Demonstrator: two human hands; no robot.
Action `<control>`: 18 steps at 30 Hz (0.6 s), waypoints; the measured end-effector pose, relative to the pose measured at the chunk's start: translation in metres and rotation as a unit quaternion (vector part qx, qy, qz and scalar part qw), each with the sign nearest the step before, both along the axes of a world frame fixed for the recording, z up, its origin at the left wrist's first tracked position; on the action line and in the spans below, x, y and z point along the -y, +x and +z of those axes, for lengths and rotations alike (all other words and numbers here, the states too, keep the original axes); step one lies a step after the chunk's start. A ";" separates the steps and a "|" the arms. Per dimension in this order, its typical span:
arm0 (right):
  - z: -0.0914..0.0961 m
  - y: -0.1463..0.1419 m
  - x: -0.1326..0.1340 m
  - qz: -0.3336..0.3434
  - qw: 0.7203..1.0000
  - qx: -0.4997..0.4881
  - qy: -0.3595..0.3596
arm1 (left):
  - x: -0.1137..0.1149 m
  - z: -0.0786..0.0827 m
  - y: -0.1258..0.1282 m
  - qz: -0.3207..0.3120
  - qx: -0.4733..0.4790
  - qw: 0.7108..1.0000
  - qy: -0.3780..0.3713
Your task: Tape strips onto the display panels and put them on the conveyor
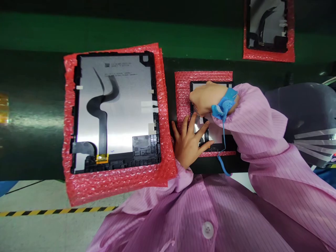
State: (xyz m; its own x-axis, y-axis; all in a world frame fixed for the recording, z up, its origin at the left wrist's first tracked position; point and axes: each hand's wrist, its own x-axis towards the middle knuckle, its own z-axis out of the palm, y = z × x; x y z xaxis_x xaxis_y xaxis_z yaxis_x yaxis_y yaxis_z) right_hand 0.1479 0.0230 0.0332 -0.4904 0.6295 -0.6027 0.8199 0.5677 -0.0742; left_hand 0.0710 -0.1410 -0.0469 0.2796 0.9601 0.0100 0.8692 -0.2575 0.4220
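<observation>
Middle panel (216, 134): left hand (187, 145) spread at its lower left, right hand (207, 98) curled over it, red wrap (182, 92) beneath

A black-framed, silver-backed panel (217, 135) lies flat on red bubble wrap (183, 91), its middle partly hidden.

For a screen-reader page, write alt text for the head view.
A person's left hand spreads over the edge of a panel while the right hand, with a blue strap, bends over it. A second panel lies left, a third panel upper right, all on red bubble wrap.
</observation>
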 end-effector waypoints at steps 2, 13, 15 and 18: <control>0.005 -0.003 0.005 0.014 0.999 0.041 -0.007 | 0.000 -0.001 0.000 -0.026 -0.013 0.999 0.016; 0.007 0.033 -0.002 -0.149 0.974 -0.069 0.154 | 0.003 0.003 0.006 -0.112 -0.095 0.987 0.057; 0.022 0.050 0.037 -0.213 0.937 -0.140 0.237 | -0.002 0.003 0.007 -0.114 -0.087 0.987 0.071; 0.041 0.088 0.133 -0.300 0.841 -0.366 0.262 | -0.013 -0.001 0.008 -0.095 -0.058 0.989 0.101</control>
State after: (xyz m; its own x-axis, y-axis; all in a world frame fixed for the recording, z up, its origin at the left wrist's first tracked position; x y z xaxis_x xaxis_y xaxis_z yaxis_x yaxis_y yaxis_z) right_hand 0.2360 -0.1104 0.0743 -0.1087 0.9811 0.1600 0.8143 0.1802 -0.5518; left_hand 0.0790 -0.1277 -0.0479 0.4652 0.8718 0.1533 0.8366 -0.4896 0.2457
